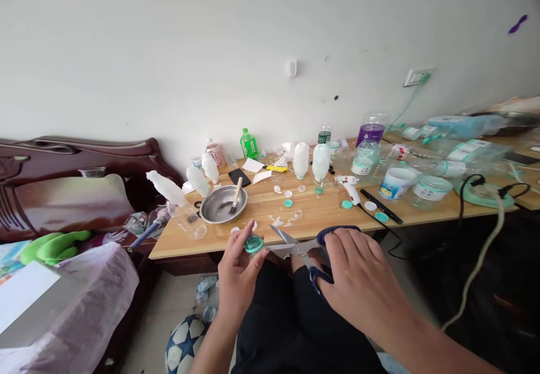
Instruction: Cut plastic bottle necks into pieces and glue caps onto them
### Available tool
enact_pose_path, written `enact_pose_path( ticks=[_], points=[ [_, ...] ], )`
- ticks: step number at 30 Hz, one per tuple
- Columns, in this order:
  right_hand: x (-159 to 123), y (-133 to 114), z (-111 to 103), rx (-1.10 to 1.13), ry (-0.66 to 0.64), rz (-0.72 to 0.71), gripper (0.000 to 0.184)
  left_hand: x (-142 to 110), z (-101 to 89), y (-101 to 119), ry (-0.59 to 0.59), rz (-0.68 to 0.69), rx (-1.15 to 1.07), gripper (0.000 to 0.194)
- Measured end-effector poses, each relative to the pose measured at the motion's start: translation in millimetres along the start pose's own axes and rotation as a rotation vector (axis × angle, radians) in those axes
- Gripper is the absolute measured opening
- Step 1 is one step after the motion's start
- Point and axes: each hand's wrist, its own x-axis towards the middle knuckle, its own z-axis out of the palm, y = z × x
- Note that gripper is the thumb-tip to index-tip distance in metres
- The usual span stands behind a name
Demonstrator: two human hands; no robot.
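Observation:
My left hand is closed on a small round green bottle cap, held between thumb and fingers over the table's front edge. My right hand grips the dark blue handles of a pair of scissors. Their blades are spread and point left toward the cap; whether they touch it I cannot tell. Just beyond the hands, on the wooden table, lie scraps and several loose caps, among them a green cap. A metal bowl with a brush in it stands behind my left hand.
White-wrapped bottle shapes stand along the table. A glue gun, a black stick and plastic bottles are to the right. Behind the bowl lie a phone and a yellow cutter. A ball rests on the floor.

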Motion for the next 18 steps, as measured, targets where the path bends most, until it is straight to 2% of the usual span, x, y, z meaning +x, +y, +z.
enact_pose_path(
  ticks=[5, 10, 14, 18],
  points=[
    [-14, -8, -20, -0.011, -0.001, 0.036, 0.023, -15, -3.1, 13, -0.022, -0.030, -0.042, 0.051],
    [-27, -16, -20, 0.042, 0.001, 0.107, 0.019, -24, 8.2, 20, 0.071, -0.087, -0.267, 0.054],
    [-31, -20, -20, 0.055, 0.045, 0.126, 0.016, -26, 15.5, 26, 0.164, -0.076, -0.408, 0.038],
    [-32, -20, -20, 0.062, 0.068, 0.101, 0.018, -27, 12.1, 28, 0.163, -0.105, -0.416, 0.031]
  ],
)
